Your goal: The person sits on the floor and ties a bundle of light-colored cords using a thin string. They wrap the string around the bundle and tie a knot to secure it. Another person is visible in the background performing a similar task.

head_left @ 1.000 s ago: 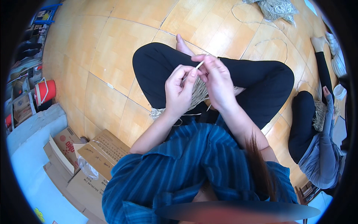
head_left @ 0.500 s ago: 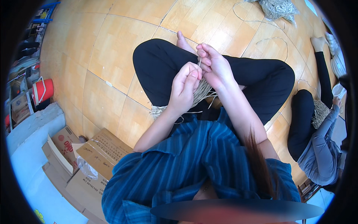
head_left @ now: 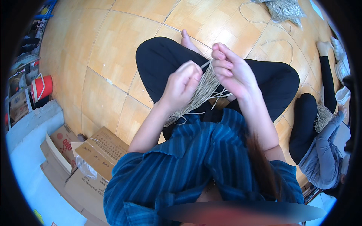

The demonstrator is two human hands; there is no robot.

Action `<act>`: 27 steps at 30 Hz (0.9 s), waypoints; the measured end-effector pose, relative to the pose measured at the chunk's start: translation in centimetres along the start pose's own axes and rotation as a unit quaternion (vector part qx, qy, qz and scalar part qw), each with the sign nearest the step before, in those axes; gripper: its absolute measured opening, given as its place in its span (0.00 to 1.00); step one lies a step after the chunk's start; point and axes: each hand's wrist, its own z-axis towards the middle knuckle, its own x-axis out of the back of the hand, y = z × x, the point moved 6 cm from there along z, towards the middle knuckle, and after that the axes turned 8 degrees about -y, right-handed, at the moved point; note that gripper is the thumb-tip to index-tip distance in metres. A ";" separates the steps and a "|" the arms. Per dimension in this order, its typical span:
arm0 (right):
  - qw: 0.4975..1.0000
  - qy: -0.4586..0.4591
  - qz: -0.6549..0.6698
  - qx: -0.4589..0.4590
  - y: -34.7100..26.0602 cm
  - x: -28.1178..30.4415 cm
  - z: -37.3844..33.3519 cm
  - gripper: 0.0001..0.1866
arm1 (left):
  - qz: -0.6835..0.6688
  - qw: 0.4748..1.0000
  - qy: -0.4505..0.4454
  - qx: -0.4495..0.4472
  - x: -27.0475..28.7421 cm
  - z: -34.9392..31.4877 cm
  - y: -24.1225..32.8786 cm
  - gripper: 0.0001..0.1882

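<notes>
A bundle of thin beige straw cords [head_left: 204, 89] lies across my lap, spreading below and between my hands, with loose ends near my shirt. My left hand [head_left: 182, 86] is closed in a fist above the bundle's left side, gripping cord. A short pale length shows between the two hands. To the right, my right hand [head_left: 233, 71] is raised with its palm turned up and its fingers curled into a pinch on the cord. The fingertips hide exactly how the strands run inside either hand.
I sit cross-legged on a tiled floor [head_left: 113, 37]. Cardboard boxes [head_left: 102, 150] stand at the lower left, a red bucket [head_left: 42, 88] beyond them. A plastic bag of cord [head_left: 284, 11] lies at the far right. Another person [head_left: 324, 150] sits at right with a similar bundle [head_left: 323, 117].
My hands have drawn apart, the right one moving right and the left one slightly left. More of the cord bundle shows between them.
</notes>
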 end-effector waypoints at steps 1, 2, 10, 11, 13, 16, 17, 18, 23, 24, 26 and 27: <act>0.999 0.042 0.002 0.010 -0.3 0.3 -0.4 0.09 | -0.006 0.999 -0.027 -0.019 -0.5 -0.2 0.7 0.11; 0.999 0.050 0.004 0.009 -0.6 0.3 -0.8 0.09 | -0.007 0.999 -0.041 -0.007 -0.9 -0.2 0.9 0.10; 0.993 0.115 0.033 0.008 -1.2 3.3 -0.9 0.08 | -0.012 0.998 -0.051 0.034 -2.5 -0.2 -0.1 0.09; 0.993 0.107 0.038 0.020 -1.2 3.3 -0.9 0.08 | -0.014 0.998 -0.051 0.038 -2.5 -0.3 -0.3 0.10; 0.989 0.134 0.047 0.029 -1.1 3.1 -1.0 0.09 | -0.016 0.999 -0.039 0.030 -2.3 -0.4 -0.3 0.10; 0.977 0.117 -0.161 0.080 -0.2 1.2 -1.6 0.09 | -0.123 0.992 -0.008 0.032 -1.5 -0.7 -0.5 0.11; 0.957 0.120 -0.256 0.068 0.2 0.6 -1.8 0.10 | -0.224 0.973 0.003 0.057 -1.3 -1.1 -0.9 0.11; 0.937 0.090 -0.330 0.075 0.8 -0.4 -2.3 0.11 | -0.325 0.942 0.012 0.079 -1.1 -1.5 -1.1 0.12; 0.867 0.133 -0.369 0.307 -6.3 -0.7 -3.7 0.12 | -0.284 0.935 0.171 0.129 1.8 -2.6 -2.1 0.14; 0.854 0.153 -0.407 0.284 -7.2 0.1 -3.8 0.11 | -0.292 0.924 0.198 0.145 2.5 -2.6 -2.5 0.14; 0.822 0.156 -0.488 0.248 -8.3 1.6 -3.6 0.10 | -0.340 0.897 0.227 0.167 3.1 -2.5 -3.1 0.14; 0.803 0.173 -0.530 0.208 -8.2 2.7 -3.3 0.09 | -0.387 0.883 0.209 0.166 3.1 -2.3 -3.2 0.14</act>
